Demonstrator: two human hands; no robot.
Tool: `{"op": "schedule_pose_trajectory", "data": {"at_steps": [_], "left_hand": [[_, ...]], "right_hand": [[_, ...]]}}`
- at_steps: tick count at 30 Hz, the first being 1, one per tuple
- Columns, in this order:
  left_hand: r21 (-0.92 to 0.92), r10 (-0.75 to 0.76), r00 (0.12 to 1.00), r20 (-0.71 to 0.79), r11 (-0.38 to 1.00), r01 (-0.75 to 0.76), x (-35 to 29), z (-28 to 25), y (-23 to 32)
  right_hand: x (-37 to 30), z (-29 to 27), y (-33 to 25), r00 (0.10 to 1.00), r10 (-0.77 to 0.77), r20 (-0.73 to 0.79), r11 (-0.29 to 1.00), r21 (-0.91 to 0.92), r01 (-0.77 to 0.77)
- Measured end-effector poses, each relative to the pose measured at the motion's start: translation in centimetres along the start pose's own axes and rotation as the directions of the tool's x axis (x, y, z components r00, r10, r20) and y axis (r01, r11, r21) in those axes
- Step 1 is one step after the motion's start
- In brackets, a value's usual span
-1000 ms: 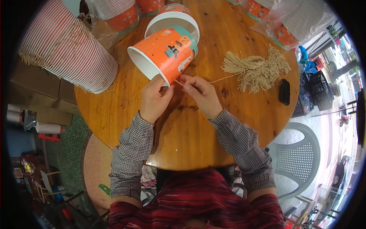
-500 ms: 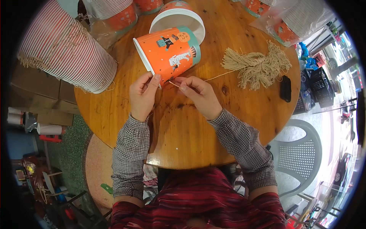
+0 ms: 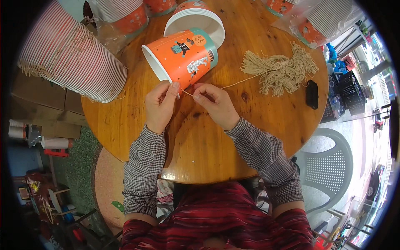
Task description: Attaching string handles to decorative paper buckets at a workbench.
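Observation:
An orange paper bucket [image 3: 177, 50] with a teal base and cartoon figures lies on its side, its white rim toward my left. My left hand [image 3: 160, 106] pinches the rim at its near edge, thumb on top. My right hand [image 3: 216, 106] holds a thin tan string [image 3: 241, 83] between thumb and fingertips. A short length of that string spans from the right fingers to the left thumb at the rim. Behind the right hand it runs back to a bundle of tan strings [image 3: 281, 68]. Whether the string passes through the bucket wall is hidden by my fingers.
Another bucket [image 3: 196, 21] lies behind, its mouth facing me. A tall leaning stack of nested buckets [image 3: 75, 54] stands at left, strings hanging from it. Bagged bucket stacks [image 3: 327, 23] line the far edge. A small black object [image 3: 312, 94] lies at right, near a grey plastic chair [image 3: 327, 166].
The bucket has turned slightly, so its white mouth shows more. My left hand has shifted slightly right, and the string now reaches across to the left thumb.

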State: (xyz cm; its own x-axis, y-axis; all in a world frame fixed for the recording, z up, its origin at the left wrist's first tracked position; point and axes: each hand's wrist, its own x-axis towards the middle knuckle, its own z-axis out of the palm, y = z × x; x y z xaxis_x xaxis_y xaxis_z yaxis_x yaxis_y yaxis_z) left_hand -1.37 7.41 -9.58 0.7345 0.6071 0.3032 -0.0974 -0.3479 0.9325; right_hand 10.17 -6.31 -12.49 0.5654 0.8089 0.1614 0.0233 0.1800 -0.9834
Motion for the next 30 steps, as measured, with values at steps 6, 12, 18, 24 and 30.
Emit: {"op": "schedule_pose_trajectory", "data": {"at_steps": [6,12,18,24,30], "left_hand": [[-0.004,-0.003,1.0,0.027,1.0,0.003,0.0,0.3,0.0],[0.019,0.115,0.975,0.192,0.993,-0.12,0.0,0.6,-0.8],[-0.042,0.044,0.985,0.169,0.998,-0.038,-0.1,1.6,-1.2],[0.129,0.104,0.994,0.029,0.986,-0.107,-0.3,1.9,-0.8],[0.068,0.181,0.979,0.098,0.98,-0.188,-0.5,2.3,0.0]], "right_hand": [[0.2,0.0,0.5,1.0,-0.006,-0.007,1.0,-0.01,0.006],[0.5,-0.1,1.1,0.996,0.016,-0.09,0.999,-0.037,-0.02],[0.5,-0.4,1.3,0.991,0.067,-0.116,0.998,0.002,-0.067],[0.3,0.2,-0.3,0.997,0.058,-0.047,0.996,0.07,-0.054],[0.9,-0.4,1.1,0.99,-0.065,-0.129,0.997,-0.048,0.059]]}}
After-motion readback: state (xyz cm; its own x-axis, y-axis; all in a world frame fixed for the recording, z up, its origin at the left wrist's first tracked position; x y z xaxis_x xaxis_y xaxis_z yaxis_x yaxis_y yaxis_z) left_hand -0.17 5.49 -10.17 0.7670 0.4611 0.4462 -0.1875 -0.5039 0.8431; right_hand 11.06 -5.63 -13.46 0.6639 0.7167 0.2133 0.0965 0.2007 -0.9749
